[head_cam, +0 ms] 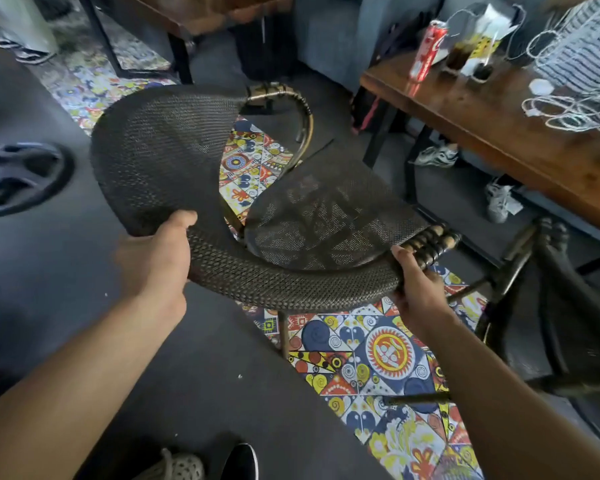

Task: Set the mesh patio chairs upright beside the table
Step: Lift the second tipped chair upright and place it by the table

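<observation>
A dark mesh patio chair (160, 157) with a curved woven backrest and bamboo-style arms fills the middle of the view, its mesh seat (329, 216) facing up. My left hand (156, 261) grips the left part of the backrest's top rim. My right hand (420, 289) holds the rim's right end, next to the ribbed arm joint. The wooden table (492, 133) stands to the right of the chair. A second dark chair (548, 306) sits at the right edge, partly cut off.
On the table lie a red can (426, 53), cups, a striped bag and white cables (568, 109). Shoes (499, 199) sit under it. Another table frame (174, 39) stands at the back. A dark round base (18, 178) is at left. The floor has patterned tiles and grey mats.
</observation>
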